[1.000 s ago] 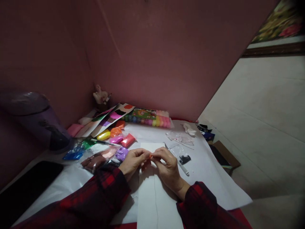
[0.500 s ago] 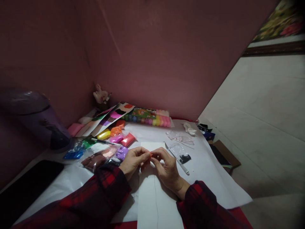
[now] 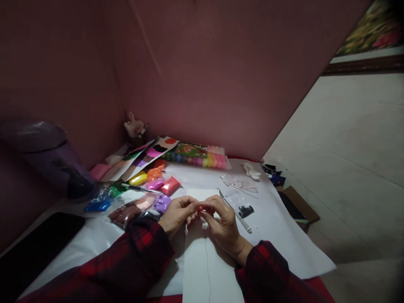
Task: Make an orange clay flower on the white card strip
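Note:
Between the fingertips of both hands is a small orange-red piece of modelling clay [image 3: 201, 208], mostly covered by the fingers. My left hand [image 3: 179, 213] pinches it from the left, and my right hand [image 3: 221, 221] pinches it from the right. Both hands are just above a long white card [image 3: 197, 261] with a thin wavy line along it. A bit of white material shows under the fingers. Right of my right hand lies a grey modelling knife [image 3: 243, 223], beside a clear bag with a black piece of clay [image 3: 245, 211].
Bags of coloured clay [image 3: 126, 212] crowd the left, with a pen [image 3: 142, 189] across them. Behind are painted sheets [image 3: 151, 158] and a clay pack [image 3: 195, 155]. A purple bottle [image 3: 59, 164] and black tablet-like slab [image 3: 41, 248] stand far left. Crumpled plastic [image 3: 240, 184] lies right.
The fingers have shifted slightly around the orange-red clay, with the fingertips a little closer together. The rest of the table looks the same.

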A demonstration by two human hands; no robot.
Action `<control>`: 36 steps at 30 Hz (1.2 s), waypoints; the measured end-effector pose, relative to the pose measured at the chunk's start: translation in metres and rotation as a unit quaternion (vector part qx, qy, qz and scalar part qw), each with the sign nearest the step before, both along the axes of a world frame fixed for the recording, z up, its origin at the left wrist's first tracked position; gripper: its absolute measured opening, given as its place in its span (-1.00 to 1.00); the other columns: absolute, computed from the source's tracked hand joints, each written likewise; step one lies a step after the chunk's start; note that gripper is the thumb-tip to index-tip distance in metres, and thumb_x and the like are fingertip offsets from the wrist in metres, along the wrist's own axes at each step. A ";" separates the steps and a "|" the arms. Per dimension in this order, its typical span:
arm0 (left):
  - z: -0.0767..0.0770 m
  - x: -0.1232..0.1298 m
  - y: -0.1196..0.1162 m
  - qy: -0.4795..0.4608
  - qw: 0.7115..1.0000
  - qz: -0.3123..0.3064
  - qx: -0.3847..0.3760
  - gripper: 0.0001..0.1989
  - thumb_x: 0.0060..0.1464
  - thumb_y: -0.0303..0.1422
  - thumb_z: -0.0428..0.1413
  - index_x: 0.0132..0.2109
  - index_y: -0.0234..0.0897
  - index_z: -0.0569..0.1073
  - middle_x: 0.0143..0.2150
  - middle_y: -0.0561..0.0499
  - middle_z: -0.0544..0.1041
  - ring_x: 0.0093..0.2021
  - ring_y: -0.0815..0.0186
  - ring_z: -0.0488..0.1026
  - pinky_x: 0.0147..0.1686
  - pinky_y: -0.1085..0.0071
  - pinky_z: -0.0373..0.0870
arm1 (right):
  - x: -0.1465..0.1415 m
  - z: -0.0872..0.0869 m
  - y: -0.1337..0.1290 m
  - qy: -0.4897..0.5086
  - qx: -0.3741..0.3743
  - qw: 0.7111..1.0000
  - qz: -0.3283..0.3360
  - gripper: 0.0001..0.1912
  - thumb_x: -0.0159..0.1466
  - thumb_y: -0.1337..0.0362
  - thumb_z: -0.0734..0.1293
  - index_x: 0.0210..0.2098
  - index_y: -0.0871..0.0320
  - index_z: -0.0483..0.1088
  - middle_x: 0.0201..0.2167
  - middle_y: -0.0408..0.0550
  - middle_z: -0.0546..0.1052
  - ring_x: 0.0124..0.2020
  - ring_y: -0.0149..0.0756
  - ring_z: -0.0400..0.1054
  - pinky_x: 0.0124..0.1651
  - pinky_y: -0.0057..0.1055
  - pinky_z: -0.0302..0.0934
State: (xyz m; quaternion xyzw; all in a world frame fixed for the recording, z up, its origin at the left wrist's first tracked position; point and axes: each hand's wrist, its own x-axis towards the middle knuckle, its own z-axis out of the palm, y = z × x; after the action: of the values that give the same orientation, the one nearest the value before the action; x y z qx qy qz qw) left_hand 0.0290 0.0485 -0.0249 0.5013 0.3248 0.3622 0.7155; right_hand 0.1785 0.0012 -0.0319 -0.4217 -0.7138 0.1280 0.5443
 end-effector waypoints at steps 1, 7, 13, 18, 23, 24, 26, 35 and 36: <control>0.000 0.000 0.000 0.004 1.000 -0.006 0.001 -0.54 -0.20 -0.01 0.27 -0.47 -0.38 0.42 -0.64 0.10 0.37 -0.68 0.51 0.22 -0.66 0.55 0.09 | 0.000 0.000 0.000 0.004 0.000 1.000 -0.005 -0.86 0.24 0.43 0.30 -0.24 0.10 0.43 -0.41 -0.11 0.39 -0.44 -0.36 0.28 -0.40 -0.40 0.23; -0.001 -0.001 0.001 0.006 1.000 -0.003 0.004 -0.59 -0.19 -0.06 0.28 -0.46 -0.37 0.43 -0.65 0.12 0.35 -0.68 0.52 0.20 -0.65 0.55 0.06 | 0.000 0.000 0.000 0.001 -0.008 1.000 -0.010 -0.88 0.22 0.41 0.32 -0.25 0.11 0.43 -0.42 -0.11 0.39 -0.45 -0.35 0.28 -0.41 -0.40 0.23; 0.000 0.000 0.001 0.006 1.000 0.004 -0.006 -0.61 -0.21 -0.10 0.31 -0.49 -0.37 0.42 -0.67 0.14 0.33 -0.69 0.54 0.18 -0.67 0.56 0.04 | 0.000 0.000 0.001 0.003 -0.007 1.000 -0.014 -0.88 0.20 0.41 0.35 -0.25 0.12 0.43 -0.41 -0.11 0.40 -0.44 -0.35 0.28 -0.41 -0.40 0.22; 0.000 0.000 0.001 0.001 1.000 0.004 -0.005 -0.58 -0.20 -0.07 0.29 -0.46 -0.39 0.45 -0.63 0.10 0.38 -0.68 0.53 0.22 -0.67 0.56 0.06 | 0.000 0.000 0.001 0.004 0.005 1.000 -0.016 -0.89 0.23 0.43 0.32 -0.27 0.12 0.43 -0.40 -0.10 0.40 -0.43 -0.35 0.28 -0.38 -0.40 0.23; 0.001 0.000 0.001 0.010 1.000 0.014 -0.001 -0.61 -0.24 -0.13 0.33 -0.48 -0.38 0.42 -0.66 0.13 0.37 -0.69 0.54 0.20 -0.67 0.57 0.05 | 0.000 0.001 0.001 0.002 -0.002 1.000 -0.008 -0.90 0.21 0.42 0.35 -0.27 0.15 0.43 -0.41 -0.10 0.41 -0.42 -0.35 0.28 -0.37 -0.40 0.22; 0.000 0.000 0.001 0.008 1.000 0.011 -0.003 -0.60 -0.24 -0.11 0.32 -0.46 -0.38 0.43 -0.65 0.12 0.38 -0.69 0.53 0.22 -0.67 0.57 0.07 | 0.000 0.001 0.001 0.006 0.001 1.000 -0.007 -0.90 0.22 0.43 0.34 -0.28 0.15 0.44 -0.41 -0.10 0.40 -0.42 -0.35 0.28 -0.37 -0.40 0.22; -0.001 0.000 0.001 0.002 1.000 -0.001 -0.009 -0.58 -0.21 -0.07 0.30 -0.46 -0.39 0.43 -0.64 0.10 0.39 -0.68 0.51 0.24 -0.66 0.56 0.10 | 0.001 0.001 0.001 0.014 0.007 1.000 -0.007 -0.90 0.22 0.44 0.33 -0.28 0.15 0.45 -0.41 -0.10 0.39 -0.43 -0.37 0.28 -0.37 -0.41 0.22; 0.000 -0.001 0.001 0.005 1.000 -0.012 0.000 -0.59 -0.18 -0.08 0.28 -0.44 -0.39 0.43 -0.64 0.12 0.37 -0.67 0.53 0.23 -0.64 0.56 0.08 | 0.002 -0.001 0.001 0.010 0.009 1.000 -0.006 -0.89 0.21 0.43 0.35 -0.27 0.14 0.45 -0.39 -0.11 0.37 -0.43 -0.38 0.27 -0.36 -0.41 0.22; 0.000 -0.001 0.001 0.005 1.000 -0.013 0.001 -0.59 -0.17 -0.08 0.28 -0.45 -0.39 0.43 -0.65 0.13 0.35 -0.67 0.53 0.22 -0.64 0.56 0.08 | 0.002 -0.001 0.001 0.010 0.007 1.000 -0.006 -0.88 0.20 0.43 0.36 -0.25 0.14 0.45 -0.39 -0.11 0.36 -0.43 -0.38 0.26 -0.36 -0.41 0.22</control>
State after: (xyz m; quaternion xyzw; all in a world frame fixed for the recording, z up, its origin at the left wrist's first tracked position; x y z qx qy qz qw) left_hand 0.0282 0.0496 -0.0248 0.5079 0.3218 0.3502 0.7182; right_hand 0.1804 0.0020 -0.0333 -0.4207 -0.7066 0.1243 0.5552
